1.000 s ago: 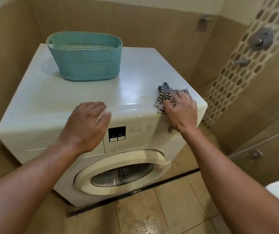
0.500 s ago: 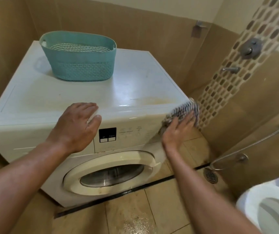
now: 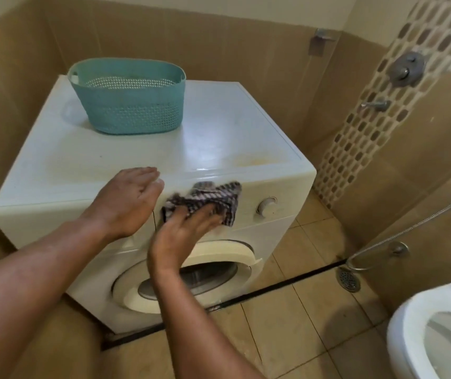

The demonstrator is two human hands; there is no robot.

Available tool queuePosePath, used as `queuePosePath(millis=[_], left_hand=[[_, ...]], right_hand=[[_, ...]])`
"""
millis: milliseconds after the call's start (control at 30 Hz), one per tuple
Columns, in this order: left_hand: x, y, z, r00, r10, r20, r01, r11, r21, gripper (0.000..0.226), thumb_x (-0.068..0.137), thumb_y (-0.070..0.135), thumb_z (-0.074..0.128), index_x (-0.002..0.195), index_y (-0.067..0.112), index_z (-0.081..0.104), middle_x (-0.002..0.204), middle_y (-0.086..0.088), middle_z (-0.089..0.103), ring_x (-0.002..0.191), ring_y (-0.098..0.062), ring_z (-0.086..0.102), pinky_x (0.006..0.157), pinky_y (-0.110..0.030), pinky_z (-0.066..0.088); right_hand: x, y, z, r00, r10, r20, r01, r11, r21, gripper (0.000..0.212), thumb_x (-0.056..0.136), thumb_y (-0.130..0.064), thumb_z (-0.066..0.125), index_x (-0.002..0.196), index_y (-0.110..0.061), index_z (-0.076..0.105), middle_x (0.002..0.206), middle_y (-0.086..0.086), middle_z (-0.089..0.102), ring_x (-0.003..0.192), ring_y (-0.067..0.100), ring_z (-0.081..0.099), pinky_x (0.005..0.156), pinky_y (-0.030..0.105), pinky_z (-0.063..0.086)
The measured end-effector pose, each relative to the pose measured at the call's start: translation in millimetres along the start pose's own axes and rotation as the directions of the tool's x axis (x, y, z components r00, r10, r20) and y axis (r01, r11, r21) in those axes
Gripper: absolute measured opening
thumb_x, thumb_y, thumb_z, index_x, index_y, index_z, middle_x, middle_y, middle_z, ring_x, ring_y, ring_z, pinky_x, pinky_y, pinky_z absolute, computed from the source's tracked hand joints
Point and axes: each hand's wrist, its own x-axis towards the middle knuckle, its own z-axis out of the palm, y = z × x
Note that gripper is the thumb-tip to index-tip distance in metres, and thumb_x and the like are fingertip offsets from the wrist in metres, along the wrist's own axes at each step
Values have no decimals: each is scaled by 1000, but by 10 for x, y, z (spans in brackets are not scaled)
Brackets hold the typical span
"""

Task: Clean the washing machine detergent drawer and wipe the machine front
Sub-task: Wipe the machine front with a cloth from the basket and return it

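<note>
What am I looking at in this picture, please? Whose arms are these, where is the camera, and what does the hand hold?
The camera sits on a person's head and looks down, so both bare arms are that person's own. The left hand rests flat on the top front edge of a white washing machine. The right hand presses a checked cloth against its front, left of the round dial. A teal basket stands on top. A toilet is at the lower right.
</note>
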Motion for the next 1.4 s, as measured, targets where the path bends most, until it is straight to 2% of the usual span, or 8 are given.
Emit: queuePosePath(millis=[100,167,233,400,600,967,1200,1400], left_hand=[[-44,34,-79,998,64,-11,-64,997,-48,40,107,27,37,135,17,63,142,-6,61,132,-20,51,112,-31,35],[-110,17,-131,998,45,-33,-48,995,-86,38,108,35,35,132,26,63,138,-2,62,128,-19,53,109,-33,38],[-193,5,-143,999,-11,50,12,1000,-14,51,105,51,29,145,28,52,155,1,46,145,-14,33,117,-30,22],[-283,120,-142,977,-98,190,54,974,221,86,89,71,-4,162,29,13,170,12,2,155,-8,-8,126,-40,-6],[-116,242,-339,978,-128,168,72,950,304,71,101,61,10,163,26,9,170,10,1,156,-9,-8,127,-45,-7],[-544,-367,-1064,926,-376,-37,371,890,263,70,102,58,17,161,21,20,169,4,16,156,-12,7,127,-49,1],[-570,-657,-1317,894,-443,-59,447,882,148,67,104,57,20,161,22,21,169,3,19,155,-15,13,127,-46,11],[-583,-828,-1292,824,-530,-202,539,842,-11,79,97,63,10,157,17,32,164,-5,31,152,-20,23,126,-41,17]], right_hand=[[-5,-156,32,804,-524,281,591,655,-470,60,105,-39,36,160,-28,15,169,-1,6,155,19,-8,125,38,-8],[337,-415,-77,680,-490,545,727,359,-585,55,100,-47,32,150,-28,39,160,1,36,153,24,17,124,51,-2],[757,-722,-281,667,-316,675,744,225,-629,63,94,-58,26,149,-32,41,157,4,41,150,27,25,122,55,11],[2063,-1216,-1339,888,2,459,443,259,-858,71,98,-58,34,158,-22,27,164,15,23,152,32,17,122,48,18],[2113,-1207,-732,839,127,530,505,183,-843,80,93,-73,24,160,-35,0,168,11,-6,153,39,-10,123,53,-3],[77,-918,1058,247,99,964,964,72,-255,73,98,-58,36,160,-35,4,169,8,2,154,35,-5,125,51,2],[362,-1024,1302,378,99,921,907,159,-389,76,93,-66,24,160,-37,4,170,5,0,155,29,-9,125,48,-5],[-105,-948,1591,-204,22,979,977,-57,205,67,102,-50,34,160,-22,17,167,5,16,156,25,5,127,47,8]])
